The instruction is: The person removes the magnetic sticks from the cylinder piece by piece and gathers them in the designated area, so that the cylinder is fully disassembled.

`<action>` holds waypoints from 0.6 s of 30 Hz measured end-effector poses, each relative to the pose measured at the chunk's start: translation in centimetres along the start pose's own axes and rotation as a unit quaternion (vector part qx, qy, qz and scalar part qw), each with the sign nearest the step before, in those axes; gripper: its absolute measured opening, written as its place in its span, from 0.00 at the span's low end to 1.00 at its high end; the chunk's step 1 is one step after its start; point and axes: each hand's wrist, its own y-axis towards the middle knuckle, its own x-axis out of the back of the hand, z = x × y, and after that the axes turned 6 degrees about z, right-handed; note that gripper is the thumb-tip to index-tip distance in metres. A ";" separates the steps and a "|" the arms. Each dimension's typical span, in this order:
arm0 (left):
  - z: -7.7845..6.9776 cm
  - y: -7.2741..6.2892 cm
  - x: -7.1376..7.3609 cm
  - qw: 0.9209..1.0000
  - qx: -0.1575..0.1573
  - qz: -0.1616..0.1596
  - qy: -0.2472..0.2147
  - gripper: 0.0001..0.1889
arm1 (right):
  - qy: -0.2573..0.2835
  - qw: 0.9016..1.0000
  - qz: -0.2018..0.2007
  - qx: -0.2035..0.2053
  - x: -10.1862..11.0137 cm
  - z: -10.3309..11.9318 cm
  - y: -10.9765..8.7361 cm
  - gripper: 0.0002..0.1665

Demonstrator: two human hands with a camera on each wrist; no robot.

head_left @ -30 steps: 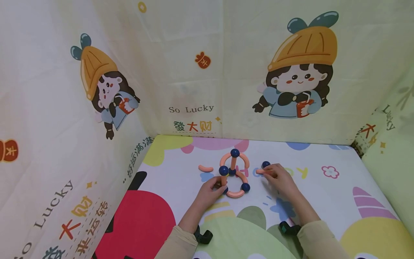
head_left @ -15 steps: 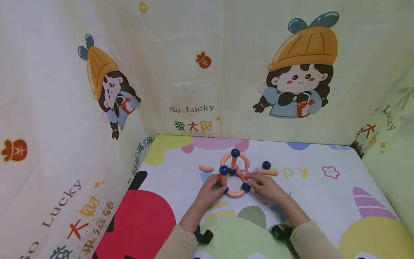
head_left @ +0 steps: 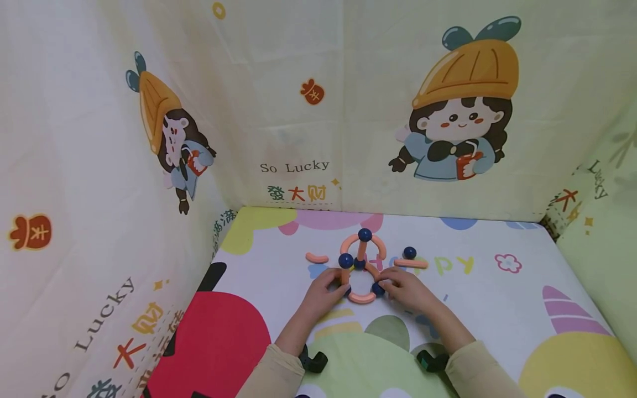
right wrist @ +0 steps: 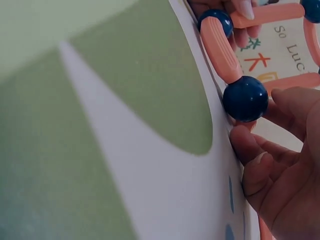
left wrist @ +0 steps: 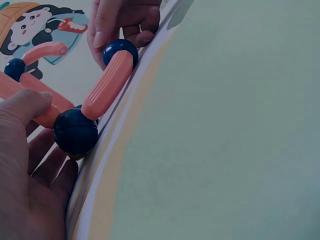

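One pink-and-blue frame (head_left: 361, 254), held at 8 and 4 o'clock

Seen from the head, the rod-and-ball frame stands on a printed mat (head_left: 497, 303). At its 8 o'clock the left hand (head_left: 320, 293) pinches an upright rod (head_left: 345, 276) just above a lower blue ball (left wrist: 76, 131), thumb on one side, fingers on the other. At its 4 o'clock the right hand (head_left: 407, 289) has thumb and fingertips closed in on another lower ball (right wrist: 245, 99); how firmly they squeeze, I cannot tell. A front curved rod (left wrist: 109, 85) joins those two balls at 6 o'clock. Toward 12 a back ball (head_left: 359, 263) carries a second upright, capped by a top ball (head_left: 365, 235) with curved arms sweeping toward 4 and 8.

Loose pieces lie apart from the frame: a short curved rod (head_left: 317, 258) between 9 and 10 o'clock, a straight rod (head_left: 410, 264) at 3, and a spare ball (head_left: 410, 252) just beyond that rod. Printed cloth (head_left: 373, 121) hangs at 12.
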 end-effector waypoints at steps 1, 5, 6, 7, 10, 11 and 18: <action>0.0 0.0 0.0 1.000 0.001 0.002 0.002 0.17 | -0.005 1.000 -0.004 0.008 0.0 0.0 -0.1 0.13; -0.2 0.2 0.2 1.000 0.005 0.008 -0.003 0.16 | -0.018 0.999 -0.013 0.024 -0.1 0.2 -0.3 0.13; -0.2 0.2 0.2 1.000 0.006 0.009 -0.004 0.16 | -0.020 0.999 -0.013 0.025 -0.2 0.3 -0.4 0.14; -0.2 0.2 0.3 1.000 0.008 0.011 -0.008 0.16 | -0.024 0.999 -0.012 0.025 -0.2 0.3 -0.4 0.14; 0.0 0.3 0.4 1.000 0.015 0.018 -0.015 0.17 | -0.031 0.999 -0.008 0.014 -0.4 0.5 -0.6 0.15; 0.0 0.4 0.4 0.999 0.020 0.019 -0.018 0.17 | -0.032 0.999 -0.005 0.014 -0.4 0.6 -0.7 0.16; 0.2 0.7 0.7 0.998 0.030 0.021 -0.041 0.19 | -0.020 1.000 0.008 0.004 -0.9 1.1 -1.3 0.17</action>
